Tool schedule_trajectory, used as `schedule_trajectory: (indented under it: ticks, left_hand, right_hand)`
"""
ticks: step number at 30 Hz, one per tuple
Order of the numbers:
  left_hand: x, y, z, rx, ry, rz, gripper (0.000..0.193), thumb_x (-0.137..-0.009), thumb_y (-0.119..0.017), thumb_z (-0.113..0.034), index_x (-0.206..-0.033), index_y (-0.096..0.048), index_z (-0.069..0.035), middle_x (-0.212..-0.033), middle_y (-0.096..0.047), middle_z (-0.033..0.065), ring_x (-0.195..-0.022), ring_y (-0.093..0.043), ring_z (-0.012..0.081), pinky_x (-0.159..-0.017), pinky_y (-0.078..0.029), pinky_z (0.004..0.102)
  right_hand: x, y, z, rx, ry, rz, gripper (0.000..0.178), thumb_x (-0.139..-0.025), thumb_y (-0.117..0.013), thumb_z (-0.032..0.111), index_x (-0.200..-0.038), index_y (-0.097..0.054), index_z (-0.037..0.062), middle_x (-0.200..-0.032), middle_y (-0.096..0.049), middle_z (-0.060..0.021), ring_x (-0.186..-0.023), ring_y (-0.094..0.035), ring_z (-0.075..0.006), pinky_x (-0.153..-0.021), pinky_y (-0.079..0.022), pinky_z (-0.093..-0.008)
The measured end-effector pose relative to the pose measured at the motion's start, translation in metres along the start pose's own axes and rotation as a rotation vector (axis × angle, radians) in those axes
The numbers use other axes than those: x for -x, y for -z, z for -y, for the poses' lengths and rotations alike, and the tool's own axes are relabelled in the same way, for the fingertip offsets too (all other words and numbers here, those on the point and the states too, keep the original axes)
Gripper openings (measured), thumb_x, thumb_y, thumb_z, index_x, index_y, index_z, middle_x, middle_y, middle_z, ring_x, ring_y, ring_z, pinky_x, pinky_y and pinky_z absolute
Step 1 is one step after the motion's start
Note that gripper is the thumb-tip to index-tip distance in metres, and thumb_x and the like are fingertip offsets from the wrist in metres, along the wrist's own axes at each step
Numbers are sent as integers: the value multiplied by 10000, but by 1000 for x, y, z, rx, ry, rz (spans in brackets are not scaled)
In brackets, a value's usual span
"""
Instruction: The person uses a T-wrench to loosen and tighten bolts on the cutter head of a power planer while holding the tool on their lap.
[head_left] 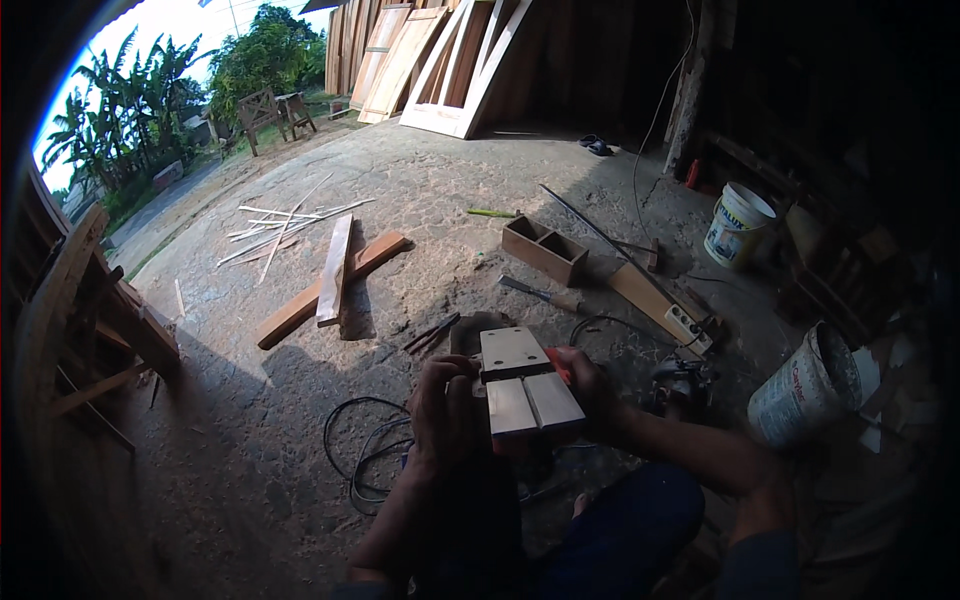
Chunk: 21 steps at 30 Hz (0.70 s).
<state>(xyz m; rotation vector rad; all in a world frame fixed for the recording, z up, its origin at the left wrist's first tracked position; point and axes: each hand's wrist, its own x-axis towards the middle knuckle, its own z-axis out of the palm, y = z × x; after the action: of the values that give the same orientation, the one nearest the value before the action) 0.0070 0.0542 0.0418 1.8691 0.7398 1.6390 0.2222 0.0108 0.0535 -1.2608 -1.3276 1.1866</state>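
An electric planer (512,352) lies upside down above my lap, with its flat pale sole facing up. The near plate has a groove down its middle, and a dark gap parts it from the far plate. My left hand (443,412) is curled against the planer's left side, fingertips at the edge by the gap. On the other side my right hand (592,392) is closed around the orange-red body. The undersides of both grips are in shadow. Just beyond lie pliers (432,335) and a wood-handled chisel (540,294).
A two-part wooden box (544,252) and a power strip (688,330) on a board lie ahead right. Buckets (738,225) stand farther right. A board (336,270) crosses a beam (285,322) at left, near thin strips (290,222). A black cable (350,450) coils beside me.
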Motion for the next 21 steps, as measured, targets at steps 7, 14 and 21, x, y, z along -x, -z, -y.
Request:
schedule_trajectory:
  ticks: [7,14,21]
  left_hand:
    - [-8,-5,2,-36,-41,-48,141,-929,-482,-64,-832,-545,18,-843,-598,151,-754,-615,261,-710,-499,357]
    - [-11,-1,4,-271,-239,-4,88,-846,-558,-58,-802,-555,18,-826,-605,158,-776,-632,315,-696,-515,377]
    - [-12,0,6,-379,-308,-5,39,-803,-563,-29,-786,-565,7,-816,-616,150,-787,-644,309,-680,-527,389]
  right_hand:
    - [-12,11,-36,-153,-55,-83,606,-1008,-333,479,-1277,-543,-22,-1117,-623,-134,-1042,-615,-209,-924,-490,-342]
    - [3,3,-12,-1,67,-56,597,-998,-340,479,-1298,-545,4,-1148,-629,-129,-1038,-622,-206,-895,-512,-344]
    - [-14,8,-24,-457,-232,27,665,-993,-367,562,-1314,-530,4,-1162,-628,-125,-1073,-620,-215,-917,-503,-346]
